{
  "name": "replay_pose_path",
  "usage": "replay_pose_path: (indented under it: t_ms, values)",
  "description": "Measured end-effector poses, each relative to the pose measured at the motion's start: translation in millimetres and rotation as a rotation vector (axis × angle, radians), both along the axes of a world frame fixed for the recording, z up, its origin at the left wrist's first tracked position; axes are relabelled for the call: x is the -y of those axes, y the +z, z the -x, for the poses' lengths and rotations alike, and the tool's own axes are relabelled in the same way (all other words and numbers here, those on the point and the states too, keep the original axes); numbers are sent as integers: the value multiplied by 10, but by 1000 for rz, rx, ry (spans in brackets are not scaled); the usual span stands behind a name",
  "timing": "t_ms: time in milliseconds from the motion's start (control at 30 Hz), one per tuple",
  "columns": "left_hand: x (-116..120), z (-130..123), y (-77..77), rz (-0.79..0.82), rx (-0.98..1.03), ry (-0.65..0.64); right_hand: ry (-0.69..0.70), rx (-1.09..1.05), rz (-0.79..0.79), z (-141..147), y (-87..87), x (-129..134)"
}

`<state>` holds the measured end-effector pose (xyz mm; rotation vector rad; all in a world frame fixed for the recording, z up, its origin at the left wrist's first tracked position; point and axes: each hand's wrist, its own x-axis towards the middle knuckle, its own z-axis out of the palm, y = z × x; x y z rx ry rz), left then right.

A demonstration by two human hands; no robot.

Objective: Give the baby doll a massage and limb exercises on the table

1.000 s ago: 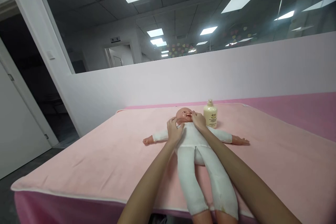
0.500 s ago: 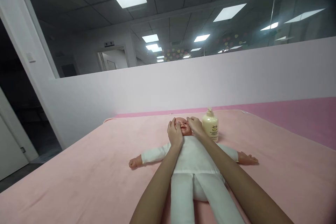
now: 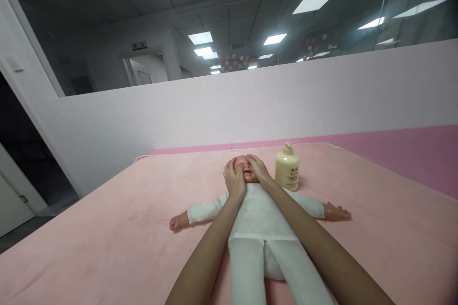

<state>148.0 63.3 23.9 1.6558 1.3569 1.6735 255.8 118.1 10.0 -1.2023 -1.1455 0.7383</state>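
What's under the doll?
The doll lies on a pink blanket, which shows on both sides. Its body hides the part right beneath, so I can't see if anything else is there.

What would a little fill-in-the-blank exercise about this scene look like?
1. The white-bodied baby doll lies face up, on its ____.
2. The person's bare left hand and bare right hand are not at the doll's feet but at its ____.
3. The pale yellow, rounded pump bottle stands nearer the person's ____ hand.
4. Under the doll is a soft fabric cover, coloured pale ____.

Missing words: back; head; right; pink.
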Motion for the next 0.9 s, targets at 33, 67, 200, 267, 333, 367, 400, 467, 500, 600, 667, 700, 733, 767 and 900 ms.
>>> replay_pose_path:
  t_ms: [33, 67, 200, 267, 333, 367, 400, 467, 500, 600, 667, 700, 733, 767, 900]
  values:
    - [5, 1, 0, -7, -1, -4, -8, -2, -5, 5, 5, 17]
    - [10, 1, -1, -11, -4, -8, -16, -3, -7, 9, 11, 32]
    - [21, 3, -3, 1, -16, -14, -15, -28, 7, 7, 26, 63]
    - [14, 0, -4, -2, -18, -11, 11, -88, 3, -5, 26, 68]
    - [1, -5, -6, -12, -20, -12, 40, -170, -9, -17, 24, 77]
    - [-6, -8, -6, -13, -21, -12, 53, -205, -14, -22, 23, 85]
    - [-12, -11, -7, -11, -22, -12, 61, -230, -18, -25, 22, 95]
    - [-19, -16, -6, -2, -22, -9, 63, -253, -24, -27, 23, 121]
    - [-20, -18, -5, 4, -19, -9, 60, -257, -26, -27, 24, 134]
    - [-10, -16, 3, 13, -10, -24, 43, -275, -23, -26, 29, 171]
    - [1, -9, 7, 25, 3, -34, 45, -303, -12, -32, 24, 187]
    - [6, -5, 9, 31, 10, -37, 44, -313, -8, -37, 18, 192]
    - [10, -1, 9, 36, 15, -39, 44, -314, -6, -45, 9, 196]
    - [14, 3, 9, 39, 17, -39, 43, -304, -8, -53, -2, 198]
    - [21, 11, 13, 37, 6, -44, 13, -230, -23, -80, -53, 198]
